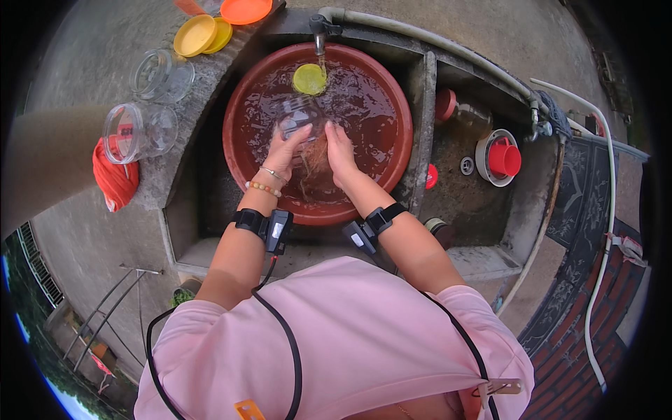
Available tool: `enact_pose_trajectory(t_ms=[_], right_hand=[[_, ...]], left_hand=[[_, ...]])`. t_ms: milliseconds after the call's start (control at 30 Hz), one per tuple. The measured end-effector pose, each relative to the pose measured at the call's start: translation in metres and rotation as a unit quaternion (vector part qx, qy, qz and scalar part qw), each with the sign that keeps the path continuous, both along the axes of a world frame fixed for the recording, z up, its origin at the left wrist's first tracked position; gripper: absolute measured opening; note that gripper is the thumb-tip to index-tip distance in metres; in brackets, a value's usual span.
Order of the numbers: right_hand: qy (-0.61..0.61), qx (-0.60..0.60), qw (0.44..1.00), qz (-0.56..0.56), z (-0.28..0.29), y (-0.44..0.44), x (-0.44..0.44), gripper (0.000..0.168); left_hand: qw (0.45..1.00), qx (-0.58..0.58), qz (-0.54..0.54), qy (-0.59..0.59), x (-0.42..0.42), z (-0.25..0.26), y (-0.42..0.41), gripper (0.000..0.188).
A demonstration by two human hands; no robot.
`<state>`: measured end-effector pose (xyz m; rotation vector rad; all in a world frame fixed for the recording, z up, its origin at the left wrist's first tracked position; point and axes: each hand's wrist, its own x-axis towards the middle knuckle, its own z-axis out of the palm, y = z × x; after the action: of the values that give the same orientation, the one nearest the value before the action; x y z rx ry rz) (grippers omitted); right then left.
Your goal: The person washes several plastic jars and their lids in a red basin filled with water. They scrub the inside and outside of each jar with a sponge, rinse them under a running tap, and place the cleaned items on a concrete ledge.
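Observation:
My left hand [283,152] grips a clear jar [300,116] lying tilted over the water in a round reddish-brown basin [401,152]. Facing it, my right hand [340,152] has its fingers straight, beside the jar's right side. A clump of brown fibre [316,156], perhaps a scrubber, lies between my hands, against or close to the right palm; its hold is unclear. Beyond the jar, a yellow-green lid [310,79] sits in the basin under the tap [319,42], which is running.
On the left ledge stand two clear jars [164,79], [142,133], yellow lids [195,35], an orange lid [245,9] and a red cloth [115,176]. A concrete divider [423,131] borders the right sink, holding a red-lidded jar [470,116] and a red cup [505,159].

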<state>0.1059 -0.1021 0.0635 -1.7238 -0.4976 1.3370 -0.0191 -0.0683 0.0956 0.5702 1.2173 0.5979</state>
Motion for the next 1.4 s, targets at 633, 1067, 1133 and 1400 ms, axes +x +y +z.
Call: enact_pose_trajectory(t_ms=[633,1067,1133,1400], right_hand=[[-0.176,0.212,0.944,0.180,0.025,0.031,0.019,0.030],[0.157,0.006,0.983,0.099,0.026,0.025,0.055,0.019],[0.103,0.013,0.990,0.095,0.034,0.027,0.054,0.018],[-0.186,0.202,0.952,0.137,0.003,0.034,0.047,0.020]], left_hand=[[0.951,0.161,-0.108,0.241,-0.006,-0.040,0.006,0.089],[0.950,-0.156,0.015,-0.271,-0.008,-0.009,0.003,0.057],[0.998,-0.024,0.046,-0.045,-0.009,-0.043,0.006,0.054],[0.950,0.111,-0.180,0.231,0.008,-0.025,0.026,0.074]])
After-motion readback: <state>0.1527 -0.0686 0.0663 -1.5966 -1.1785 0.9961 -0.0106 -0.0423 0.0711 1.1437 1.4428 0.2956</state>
